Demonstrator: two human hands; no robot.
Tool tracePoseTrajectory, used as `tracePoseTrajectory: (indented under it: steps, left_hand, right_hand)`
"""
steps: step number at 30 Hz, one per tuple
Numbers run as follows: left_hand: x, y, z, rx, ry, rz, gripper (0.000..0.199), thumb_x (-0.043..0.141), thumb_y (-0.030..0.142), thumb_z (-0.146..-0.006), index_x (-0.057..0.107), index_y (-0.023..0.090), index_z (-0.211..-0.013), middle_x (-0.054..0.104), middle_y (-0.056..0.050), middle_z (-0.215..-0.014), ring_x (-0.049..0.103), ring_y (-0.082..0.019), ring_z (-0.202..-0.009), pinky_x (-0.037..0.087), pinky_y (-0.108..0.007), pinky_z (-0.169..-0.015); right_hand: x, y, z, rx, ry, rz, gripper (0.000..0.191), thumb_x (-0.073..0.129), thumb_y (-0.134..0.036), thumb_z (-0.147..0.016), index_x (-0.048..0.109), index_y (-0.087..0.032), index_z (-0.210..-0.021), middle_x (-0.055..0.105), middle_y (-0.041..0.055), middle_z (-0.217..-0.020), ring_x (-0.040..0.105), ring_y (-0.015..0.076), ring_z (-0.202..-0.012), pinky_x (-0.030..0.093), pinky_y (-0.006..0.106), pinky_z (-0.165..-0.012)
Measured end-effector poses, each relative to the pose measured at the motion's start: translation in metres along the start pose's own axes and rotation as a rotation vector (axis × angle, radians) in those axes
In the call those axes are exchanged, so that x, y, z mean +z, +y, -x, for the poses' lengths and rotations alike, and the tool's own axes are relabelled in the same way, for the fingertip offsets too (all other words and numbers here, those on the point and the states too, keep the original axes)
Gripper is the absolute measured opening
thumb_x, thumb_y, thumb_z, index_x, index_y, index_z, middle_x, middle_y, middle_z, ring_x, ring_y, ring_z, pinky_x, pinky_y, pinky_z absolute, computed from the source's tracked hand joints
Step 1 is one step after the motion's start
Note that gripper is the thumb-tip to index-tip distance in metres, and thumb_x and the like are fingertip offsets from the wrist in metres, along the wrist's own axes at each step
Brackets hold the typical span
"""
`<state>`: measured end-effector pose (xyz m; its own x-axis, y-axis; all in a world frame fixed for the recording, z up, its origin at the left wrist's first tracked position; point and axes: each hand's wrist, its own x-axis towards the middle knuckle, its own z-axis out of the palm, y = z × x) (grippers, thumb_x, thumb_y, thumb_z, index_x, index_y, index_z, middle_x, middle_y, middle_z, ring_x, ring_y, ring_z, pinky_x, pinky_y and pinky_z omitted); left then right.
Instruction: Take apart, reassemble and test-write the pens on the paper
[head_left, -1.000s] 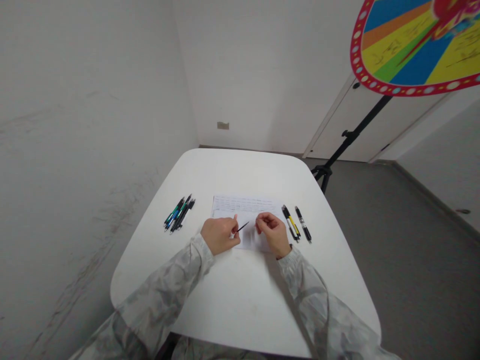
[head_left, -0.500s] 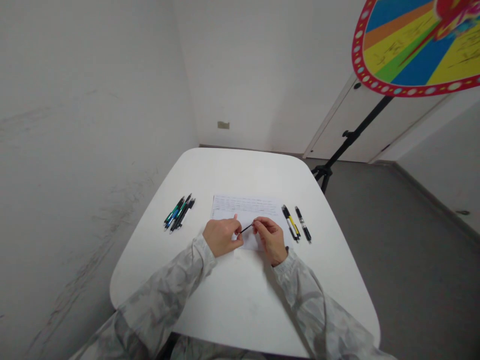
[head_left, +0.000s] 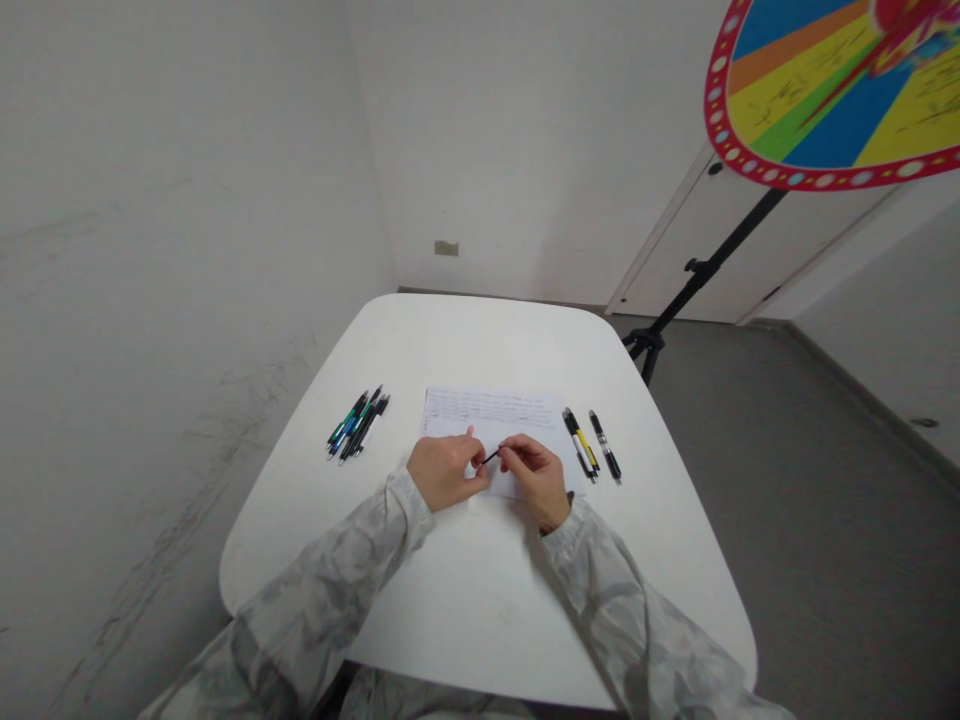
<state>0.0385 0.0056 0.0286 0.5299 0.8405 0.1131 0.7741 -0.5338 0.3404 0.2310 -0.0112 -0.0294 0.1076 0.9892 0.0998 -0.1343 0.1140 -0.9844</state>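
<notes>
Over a written sheet of paper [head_left: 487, 402], my two hands come close together. A thin dark pen refill [head_left: 491, 456] bridges the gap between them, tilted up toward the right. My right hand [head_left: 538, 478] pinches its upper end with thumb and forefinger. Its lower end runs into the closed fingers of my left hand [head_left: 448, 472]; whatever else those fingers hold is hidden. A small pinkish tip, too small to name, shows just above the left hand.
The white table [head_left: 480, 340] carries a bunch of pens [head_left: 358, 425] at left. To the right lie a yellow-and-white pair of pens [head_left: 582, 446] and a single black-and-clear pen [head_left: 605, 447]. A colourful wheel [head_left: 817, 90] on a black stand [head_left: 697, 275] stands beyond the table.
My right hand has shifted slightly left toward my left hand, so less of the refill shows between them. The pens on the table have stayed put.
</notes>
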Motion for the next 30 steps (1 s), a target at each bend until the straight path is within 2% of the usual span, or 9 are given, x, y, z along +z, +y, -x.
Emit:
tracePoseTrajectory:
  steps: [6,9,12,14,16,18,21,26,30]
  left_hand:
    - [0.003,0.003,0.001,-0.018,0.043,0.093,0.008,0.067,0.029,-0.091,0.072,0.025,-0.096,0.081,0.003,-0.097,0.076,-0.016,-0.089,0.053,-0.026,-0.078]
    - [0.001,0.0,0.003,-0.039,0.058,0.138,0.009,0.067,0.031,-0.093,0.071,0.025,-0.099,0.079,0.001,-0.096,0.074,-0.015,-0.087,0.053,-0.025,-0.08]
    - [0.004,-0.011,0.002,-0.19,0.075,0.082,0.016,0.069,0.035,-0.093,0.067,0.024,-0.105,0.076,-0.001,-0.102,0.073,-0.017,-0.091,0.053,-0.027,-0.078]
    - [0.01,-0.019,0.001,-0.274,0.021,0.01,0.025,0.072,0.043,-0.093,0.066,0.023,-0.106,0.074,-0.003,-0.108,0.072,-0.02,-0.094,0.053,-0.028,-0.076]
    - [0.016,-0.024,0.0,-0.299,-0.055,-0.03,0.027,0.072,0.047,-0.094,0.067,0.022,-0.105,0.073,-0.004,-0.111,0.072,-0.02,-0.093,0.053,-0.029,-0.075]
    - [0.02,-0.026,0.0,-0.297,-0.086,-0.035,0.02,0.067,0.042,-0.099,0.069,0.022,-0.101,0.073,-0.004,-0.11,0.072,-0.019,-0.092,0.052,-0.029,-0.074]
    - [0.021,-0.024,0.005,-0.261,-0.071,-0.045,0.014,0.06,0.031,-0.103,0.07,0.023,-0.098,0.074,-0.003,-0.105,0.071,-0.019,-0.1,0.052,-0.028,-0.077]
    - [0.021,-0.02,0.014,-0.173,-0.081,-0.122,0.019,0.064,0.038,-0.104,0.07,0.02,-0.107,0.072,-0.007,-0.113,0.069,-0.023,-0.106,0.054,-0.032,-0.079]
    - [0.024,-0.024,0.013,-0.153,-0.043,-0.119,0.02,0.054,0.03,-0.11,0.07,0.019,-0.107,0.071,-0.008,-0.11,0.068,-0.022,-0.106,0.053,-0.032,-0.084]
  right_hand:
    - [0.003,-0.005,0.004,-0.022,-0.104,0.046,0.024,0.083,-0.045,-0.083,0.078,-0.022,-0.087,0.075,0.0036,-0.089,0.065,0.0162,-0.072,0.056,0.032,-0.073]
    - [-0.002,-0.003,0.001,0.001,-0.027,0.038,0.025,0.083,-0.046,-0.082,0.077,-0.021,-0.084,0.075,0.0034,-0.089,0.064,0.0161,-0.072,0.056,0.032,-0.074]
    - [-0.01,0.001,-0.005,0.004,0.093,0.043,0.027,0.084,-0.046,-0.08,0.077,-0.02,-0.085,0.076,0.0034,-0.085,0.064,0.0161,-0.07,0.056,0.032,-0.074]
    - [-0.014,0.003,-0.01,0.008,0.14,0.038,0.029,0.085,-0.046,-0.079,0.078,-0.019,-0.087,0.075,0.0034,-0.081,0.064,0.0164,-0.069,0.055,0.033,-0.073]
    - [-0.016,0.002,-0.013,0.015,0.16,0.016,0.031,0.087,-0.047,-0.077,0.079,-0.019,-0.09,0.076,0.0037,-0.079,0.065,0.0166,-0.067,0.056,0.034,-0.072]
    - [-0.017,0.0,-0.016,0.016,0.171,-0.012,0.033,0.088,-0.047,-0.077,0.079,-0.018,-0.091,0.077,0.0048,-0.083,0.067,0.0166,-0.067,0.057,0.034,-0.073]
    - [-0.02,-0.004,-0.019,0.008,0.192,-0.055,0.035,0.087,-0.049,-0.079,0.078,-0.018,-0.094,0.079,0.006,-0.09,0.072,0.0174,-0.069,0.06,0.037,-0.076]
    - [-0.025,-0.008,-0.024,0.004,0.225,-0.095,0.037,0.089,-0.049,-0.079,0.077,-0.018,-0.096,0.078,0.0056,-0.092,0.074,0.018,-0.071,0.062,0.036,-0.075]
    - [-0.026,-0.004,-0.025,0.003,0.239,-0.102,0.037,0.09,-0.048,-0.078,0.076,-0.018,-0.094,0.078,0.0052,-0.091,0.074,0.017,-0.069,0.063,0.035,-0.075]
